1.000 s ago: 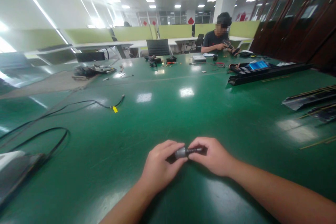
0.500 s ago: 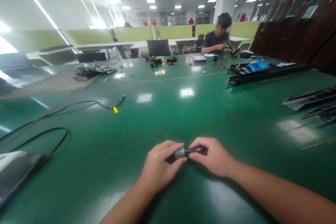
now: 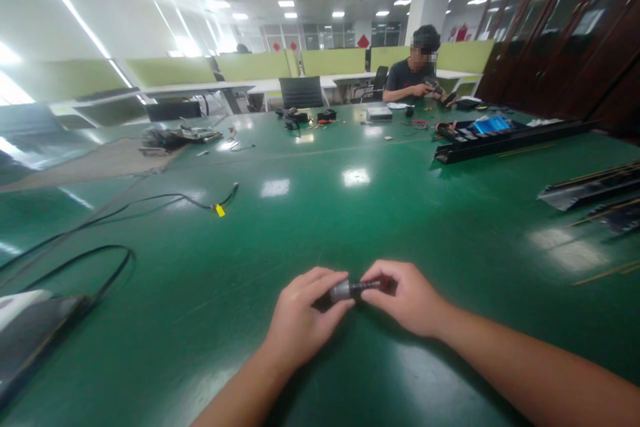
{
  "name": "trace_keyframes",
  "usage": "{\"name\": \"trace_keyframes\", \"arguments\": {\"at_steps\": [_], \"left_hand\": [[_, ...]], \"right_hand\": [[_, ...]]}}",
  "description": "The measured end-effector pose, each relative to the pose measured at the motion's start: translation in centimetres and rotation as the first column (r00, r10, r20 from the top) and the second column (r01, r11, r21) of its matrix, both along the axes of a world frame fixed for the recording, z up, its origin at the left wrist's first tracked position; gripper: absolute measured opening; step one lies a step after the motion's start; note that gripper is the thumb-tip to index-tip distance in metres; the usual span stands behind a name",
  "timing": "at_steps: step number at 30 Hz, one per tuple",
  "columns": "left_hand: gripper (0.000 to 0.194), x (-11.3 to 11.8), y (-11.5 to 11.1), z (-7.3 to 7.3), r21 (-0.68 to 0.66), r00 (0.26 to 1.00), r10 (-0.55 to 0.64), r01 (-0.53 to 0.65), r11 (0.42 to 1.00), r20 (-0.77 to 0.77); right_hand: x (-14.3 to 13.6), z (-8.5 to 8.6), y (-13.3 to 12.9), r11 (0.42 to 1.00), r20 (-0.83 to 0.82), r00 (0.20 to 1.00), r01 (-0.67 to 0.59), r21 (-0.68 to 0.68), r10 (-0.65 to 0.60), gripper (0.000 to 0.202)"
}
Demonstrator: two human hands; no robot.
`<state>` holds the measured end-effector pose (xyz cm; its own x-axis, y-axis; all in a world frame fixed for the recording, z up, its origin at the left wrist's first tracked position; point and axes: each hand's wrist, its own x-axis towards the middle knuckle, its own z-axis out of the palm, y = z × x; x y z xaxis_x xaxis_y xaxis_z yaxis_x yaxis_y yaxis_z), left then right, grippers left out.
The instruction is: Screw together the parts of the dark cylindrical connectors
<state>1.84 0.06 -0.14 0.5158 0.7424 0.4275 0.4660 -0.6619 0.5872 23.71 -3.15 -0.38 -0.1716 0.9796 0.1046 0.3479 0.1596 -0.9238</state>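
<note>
Just above the green table, both hands hold one small cylindrical part [image 3: 341,291], grey at its wide end, with a narrower black collar and a thin ribbed rod pointing right. My left hand [image 3: 305,310] is closed around the grey end, thumb below and fingers above. Close beside it, my right hand [image 3: 407,297] pinches around the black collar and the rod, index finger above and thumb below. The rod's far tip lies inside the curl of the right hand. What kind of part it is, I cannot make out.
A black cable [image 3: 165,197] with a yellow tag [image 3: 220,211] lies at left, near a dark flat device [image 3: 40,333]. Long black channels [image 3: 515,140] lie at right. A co-worker [image 3: 413,77] sits across the green table [image 3: 320,227], hands on a dark tool.
Both hands keep their hold on the part and stay almost in place. The part has shifted very slightly left in view; the ribbed rod shows a little differently.
</note>
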Motion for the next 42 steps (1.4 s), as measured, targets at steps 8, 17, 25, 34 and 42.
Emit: {"name": "trace_keyframes", "arguments": {"at_steps": [8,17,25,34,42], "left_hand": [[0.029,-0.09,-0.10,-0.03,0.001,1.000,0.000,0.000,1.000,0.011],[0.029,-0.08,-0.07,0.21,0.003,1.000,0.011,-0.011,1.000,0.006],[0.030,-0.12,0.00,0.15,0.010,1.000,0.018,-0.018,1.000,0.010],[0.030,-0.10,0.18,0.41,0.027,1.000,0.023,-0.024,0.999,0.017],[0.030,-0.23,0.07,0.31,0.044,0.999,0.030,-0.031,0.999,0.024]], "right_hand": [[-0.11,0.00,0.02,1.000,0.010,1.000,0.015,0.003,-0.015,0.011],[-0.01,-0.08,0.11,0.999,0.026,0.998,0.051,0.006,-0.051,0.008],[-0.20,0.23,-0.15,0.998,0.020,0.998,0.065,0.007,-0.065,0.006],[-0.20,0.57,-0.11,0.995,0.024,0.995,0.099,-0.004,-0.099,0.005],[-0.11,0.53,-0.07,0.993,0.046,0.992,0.114,0.000,-0.114,0.006]]}}
